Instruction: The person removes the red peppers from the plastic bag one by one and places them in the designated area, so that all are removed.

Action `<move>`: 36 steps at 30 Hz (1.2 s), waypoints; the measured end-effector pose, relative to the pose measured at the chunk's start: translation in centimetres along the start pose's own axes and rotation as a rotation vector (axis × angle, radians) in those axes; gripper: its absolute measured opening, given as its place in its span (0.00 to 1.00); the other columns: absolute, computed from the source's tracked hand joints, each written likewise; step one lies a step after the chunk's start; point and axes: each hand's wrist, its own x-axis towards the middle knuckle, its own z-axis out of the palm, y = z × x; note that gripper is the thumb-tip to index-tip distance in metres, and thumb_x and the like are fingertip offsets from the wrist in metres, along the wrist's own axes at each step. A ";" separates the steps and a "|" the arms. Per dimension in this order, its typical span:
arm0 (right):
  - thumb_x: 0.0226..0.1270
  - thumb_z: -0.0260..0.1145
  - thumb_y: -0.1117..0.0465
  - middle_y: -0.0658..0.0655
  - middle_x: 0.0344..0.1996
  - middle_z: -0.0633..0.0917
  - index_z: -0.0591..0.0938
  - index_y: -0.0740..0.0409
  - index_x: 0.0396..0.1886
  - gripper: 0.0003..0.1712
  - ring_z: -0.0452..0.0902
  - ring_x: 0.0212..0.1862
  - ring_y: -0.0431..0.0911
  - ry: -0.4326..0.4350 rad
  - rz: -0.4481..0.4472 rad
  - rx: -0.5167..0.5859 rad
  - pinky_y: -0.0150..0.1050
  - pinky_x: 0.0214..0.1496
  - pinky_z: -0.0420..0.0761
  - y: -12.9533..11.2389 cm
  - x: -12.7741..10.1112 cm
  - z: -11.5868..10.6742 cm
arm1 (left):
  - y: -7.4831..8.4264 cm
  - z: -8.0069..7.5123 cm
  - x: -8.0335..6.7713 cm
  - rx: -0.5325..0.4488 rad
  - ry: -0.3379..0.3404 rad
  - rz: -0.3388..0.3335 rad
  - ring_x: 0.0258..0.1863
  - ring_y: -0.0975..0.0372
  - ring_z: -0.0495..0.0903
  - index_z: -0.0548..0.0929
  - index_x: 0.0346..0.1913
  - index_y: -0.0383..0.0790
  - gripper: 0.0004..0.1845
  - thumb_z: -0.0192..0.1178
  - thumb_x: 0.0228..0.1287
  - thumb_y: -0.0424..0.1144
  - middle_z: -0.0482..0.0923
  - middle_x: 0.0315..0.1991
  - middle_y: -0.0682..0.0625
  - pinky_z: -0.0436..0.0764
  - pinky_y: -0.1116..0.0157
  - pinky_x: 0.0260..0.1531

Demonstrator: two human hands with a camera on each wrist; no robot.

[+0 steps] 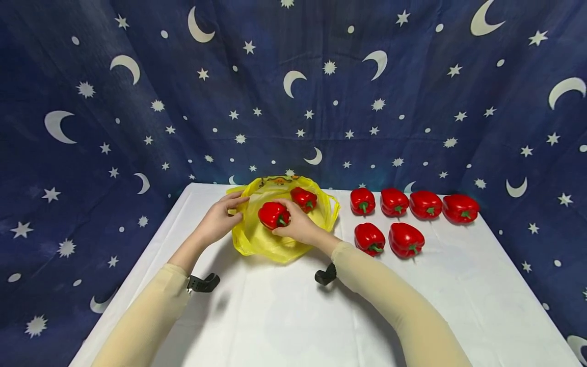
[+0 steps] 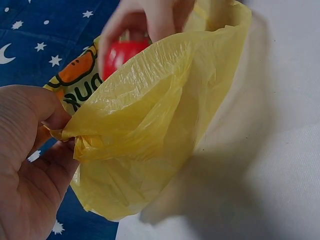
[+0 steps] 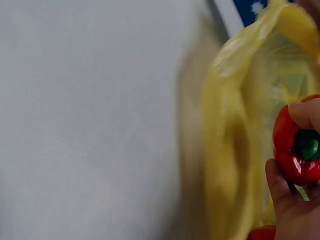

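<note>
A yellow plastic bag (image 1: 257, 246) stands on the white table with its mouth spread wide. My left hand (image 1: 219, 218) pinches the bag's left rim between thumb and fingers, seen closely in the left wrist view. Over the bag's mouth, my right hand (image 1: 300, 224) grips a red bell pepper (image 1: 271, 214) with a green stem; the right wrist view shows thumb and fingers on either side of this pepper (image 3: 287, 145). Another red bell pepper (image 1: 303, 199) lies inside the bag, toward its back right. How deep the bag goes is hidden.
To the right of the bag, several red bell peppers stand in two rows, the back row including one pepper (image 1: 426, 205) and the front row another (image 1: 406, 240). A dark blue curtain (image 1: 275, 102) with moons and stars hangs behind the white table (image 1: 275, 326).
</note>
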 end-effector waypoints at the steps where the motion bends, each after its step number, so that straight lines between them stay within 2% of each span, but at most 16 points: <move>1: 0.57 0.79 0.58 0.55 0.73 0.67 0.64 0.40 0.76 0.49 0.66 0.71 0.53 0.005 0.005 0.018 0.52 0.70 0.70 -0.3 -0.4 -0.4 | 0.0 0.0 0.0 0.001 -0.005 -0.001 0.61 0.50 0.75 0.77 0.70 0.35 0.27 0.57 0.67 0.31 0.66 0.74 0.48 0.79 0.51 0.56; 6: 0.56 0.80 0.63 0.52 0.71 0.67 0.65 0.38 0.74 0.49 0.68 0.67 0.52 0.014 -0.001 0.142 0.46 0.61 0.80 -1.2 -2.6 -2.9 | -0.3 0.0 -0.3 0.011 -0.011 -0.011 0.62 0.48 0.74 0.76 0.70 0.35 0.28 0.57 0.67 0.31 0.64 0.76 0.46 0.79 0.50 0.56; 11: 0.53 0.81 0.64 0.52 0.67 0.70 0.66 0.38 0.74 0.51 0.70 0.63 0.53 0.038 0.015 0.185 0.44 0.57 0.82 -1.3 -5.1 -6.0 | -0.6 -0.1 -0.8 0.019 -0.011 -0.015 0.62 0.47 0.74 0.75 0.71 0.35 0.27 0.57 0.68 0.30 0.62 0.77 0.44 0.79 0.49 0.56; 18: 0.53 0.81 0.62 0.52 0.67 0.71 0.64 0.37 0.75 0.53 0.72 0.61 0.55 0.100 0.037 0.139 0.49 0.56 0.82 -0.3 -8.9 -11.6 | -0.2 0.1 -0.4 0.007 -0.020 0.011 0.62 0.47 0.74 0.75 0.70 0.34 0.27 0.57 0.68 0.30 0.62 0.76 0.43 0.79 0.48 0.55; 24: 0.55 0.81 0.60 0.58 0.68 0.72 0.62 0.39 0.77 0.54 0.75 0.62 0.57 0.178 0.085 0.092 0.53 0.59 0.80 1.2 -11.8 -15.6 | -0.2 0.1 -0.2 0.002 -0.030 0.004 0.62 0.47 0.74 0.75 0.71 0.34 0.27 0.57 0.69 0.30 0.62 0.77 0.44 0.79 0.48 0.55; 32: 0.59 0.80 0.57 0.60 0.71 0.67 0.58 0.42 0.79 0.54 0.70 0.67 0.60 0.258 0.154 0.034 0.58 0.64 0.75 3.0 -15.0 -19.3 | -0.5 0.2 0.0 0.004 -0.030 0.009 0.62 0.47 0.74 0.75 0.71 0.35 0.27 0.57 0.69 0.30 0.63 0.76 0.44 0.79 0.48 0.56; 36: 0.60 0.79 0.55 0.61 0.73 0.66 0.56 0.42 0.80 0.55 0.67 0.69 0.61 0.283 0.186 0.045 0.60 0.67 0.71 3.7 -16.4 -20.6 | -0.6 0.2 -0.1 0.002 -0.029 0.008 0.62 0.47 0.74 0.75 0.71 0.35 0.27 0.57 0.69 0.30 0.63 0.76 0.44 0.79 0.47 0.56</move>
